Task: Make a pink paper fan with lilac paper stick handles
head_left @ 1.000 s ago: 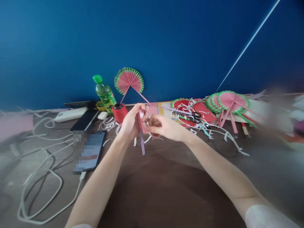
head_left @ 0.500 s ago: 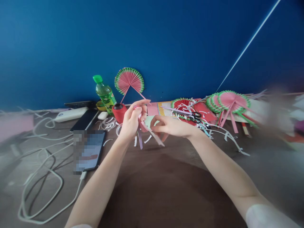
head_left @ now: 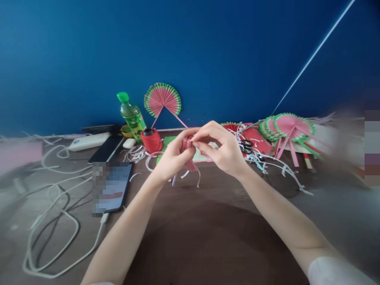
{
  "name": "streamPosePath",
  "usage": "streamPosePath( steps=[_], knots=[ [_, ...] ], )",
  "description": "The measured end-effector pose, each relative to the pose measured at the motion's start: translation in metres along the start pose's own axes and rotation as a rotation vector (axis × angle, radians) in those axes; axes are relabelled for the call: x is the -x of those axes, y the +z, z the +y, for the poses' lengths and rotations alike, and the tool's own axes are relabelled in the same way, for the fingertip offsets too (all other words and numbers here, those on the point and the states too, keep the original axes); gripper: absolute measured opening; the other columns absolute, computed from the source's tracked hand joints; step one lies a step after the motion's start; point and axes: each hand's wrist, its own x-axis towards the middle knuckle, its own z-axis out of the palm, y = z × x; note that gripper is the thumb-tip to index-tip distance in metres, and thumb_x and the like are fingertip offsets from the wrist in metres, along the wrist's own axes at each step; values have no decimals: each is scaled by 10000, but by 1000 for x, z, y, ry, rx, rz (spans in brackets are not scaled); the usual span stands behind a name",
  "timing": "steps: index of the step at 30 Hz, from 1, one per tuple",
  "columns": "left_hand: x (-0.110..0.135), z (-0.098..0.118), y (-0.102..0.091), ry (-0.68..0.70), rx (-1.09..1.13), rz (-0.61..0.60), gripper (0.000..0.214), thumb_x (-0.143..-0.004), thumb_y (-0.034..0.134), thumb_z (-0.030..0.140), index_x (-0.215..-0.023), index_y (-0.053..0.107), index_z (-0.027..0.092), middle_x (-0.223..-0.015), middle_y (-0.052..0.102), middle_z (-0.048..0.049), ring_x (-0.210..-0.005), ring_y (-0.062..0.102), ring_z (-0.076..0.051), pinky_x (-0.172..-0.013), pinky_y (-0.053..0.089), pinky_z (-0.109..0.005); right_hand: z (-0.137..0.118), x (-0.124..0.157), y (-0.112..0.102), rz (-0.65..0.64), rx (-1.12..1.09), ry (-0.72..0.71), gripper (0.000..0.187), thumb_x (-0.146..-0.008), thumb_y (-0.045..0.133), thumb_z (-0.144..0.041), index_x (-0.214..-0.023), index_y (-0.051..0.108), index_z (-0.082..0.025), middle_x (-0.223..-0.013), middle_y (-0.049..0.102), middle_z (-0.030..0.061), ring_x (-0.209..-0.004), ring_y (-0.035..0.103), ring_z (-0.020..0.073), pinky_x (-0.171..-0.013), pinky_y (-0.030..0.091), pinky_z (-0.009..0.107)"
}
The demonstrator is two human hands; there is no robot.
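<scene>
My left hand (head_left: pixel 173 156) is closed around a narrow bundle of pleated pink paper (head_left: pixel 191 164), whose lower end hangs below the fingers. Thumb and forefinger of my right hand (head_left: pixel 223 147) pinch together at the bundle's upper end, where a bit of red shows. What lies between those right fingertips is too small to make out. Just left of my left hand stands a red thread spool (head_left: pixel 151 141). Beneath both hands lie green and pale paper sheets (head_left: pixel 202 157) and thin white paper strips.
A finished pink-and-green paper fan (head_left: pixel 162 99) leans on the blue wall, beside a green-capped bottle (head_left: pixel 130 114). More fans (head_left: pixel 293 126) lie at right, near black-handled scissors (head_left: pixel 246 146) and paper scraps. Phones (head_left: pixel 114 190) and a looping white cable (head_left: pixel 74 221) occupy the left.
My right hand has risen and moved its fingertips in to the top of the pink bundle. My left hand has shifted slightly right and turned; the pleated bundle now hangs more upright.
</scene>
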Motion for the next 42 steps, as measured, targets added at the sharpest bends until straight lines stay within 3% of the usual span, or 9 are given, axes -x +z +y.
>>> streamPosePath(
  steps=[8,21,42],
  knots=[
    [2,3,5,11,51,-41,348,-793,487,153,-1134,527,204,-691,465,41,-587,395,-75,-577,380,-219,0,0,-2,45,53,-67,91,-785,625,-122,-786,635,-213,-820,624,-10,-783,587,119,-671,493,266],
    [3,8,8,-43,159,-48,366,-765,496,148,-1123,537,215,-717,474,19,-574,400,-82,-514,357,-215,-5,0,-4,27,-24,-3,61,-798,615,-168,-752,602,-206,-801,618,-5,-776,585,125,-669,482,276],
    [8,18,4,-67,94,-111,461,-772,498,138,-1222,509,233,-779,550,-1,-687,512,-118,-645,433,-238,-6,-1,-12,-40,-24,-6,59,-793,630,-186,-741,605,-199,-790,630,-2,-752,590,127,-661,476,273]
  ],
)
